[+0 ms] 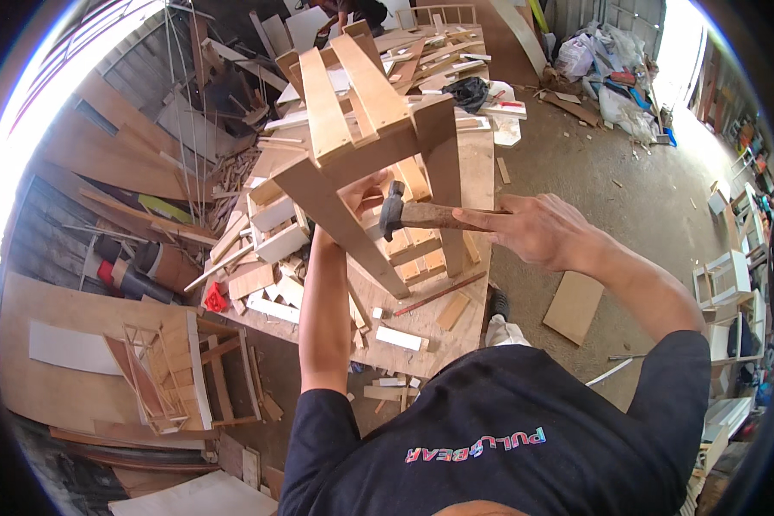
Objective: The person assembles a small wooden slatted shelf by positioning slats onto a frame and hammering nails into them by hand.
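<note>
My right hand (546,230) is wrapped round the wooden handle of a hammer (443,216). The hammer's dark metal head is level with the opening of a wooden stool-like frame (322,107), close to my left hand. This frame stands on the workbench, with slats across its top and splayed legs. Reaching in behind its near leg, my left hand (365,193) has its fingers drawn together inside the frame. Whatever they pinch is too small or hidden to make out.
Wood offcuts and strips litter the workbench (374,348), including a white block (402,338). A small box-like wooden piece (279,228) sits left of the frame. Behind the bench is another person (361,10). A brown board (574,307) lies on the floor at right, and plastic bags (606,60) are piled far right.
</note>
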{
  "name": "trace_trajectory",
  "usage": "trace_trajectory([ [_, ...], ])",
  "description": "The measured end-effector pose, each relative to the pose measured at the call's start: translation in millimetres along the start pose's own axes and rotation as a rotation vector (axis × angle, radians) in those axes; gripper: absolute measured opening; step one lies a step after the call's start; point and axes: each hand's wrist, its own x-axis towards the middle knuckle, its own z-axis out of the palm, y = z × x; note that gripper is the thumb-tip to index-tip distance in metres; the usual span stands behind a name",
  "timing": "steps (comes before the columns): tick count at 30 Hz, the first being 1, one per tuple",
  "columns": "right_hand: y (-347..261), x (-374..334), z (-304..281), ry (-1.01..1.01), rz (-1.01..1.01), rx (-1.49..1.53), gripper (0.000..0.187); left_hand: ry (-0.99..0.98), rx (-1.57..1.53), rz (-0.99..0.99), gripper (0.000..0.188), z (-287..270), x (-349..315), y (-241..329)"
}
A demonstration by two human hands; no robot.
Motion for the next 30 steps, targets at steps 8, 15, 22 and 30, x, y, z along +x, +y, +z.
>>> trace_trajectory([
  [8,-1.1,-13.4,8.8,-0.068,0.025,0.083,0.053,0.087,0.102,-0.067,0.035,-10.4,-3.1,-7.1],
  [15,31.8,-72.5,121.3,0.338,-0.164,0.584,0.062,0.356,-0.312,0.175,0.040,-93.6,-41.5,-72.9],
  [22,74.5,-96.2,222.7,0.684,0.034,0.760,0.063,1.345,0.118,0.533,0.021,58.7,-179.7,-186.3],
  [30,206.1,-65.6,213.4,0.285,0.313,1.049,0.068,0.646,0.493,0.202,0.008,291.0,-144.2,-256.3],
])
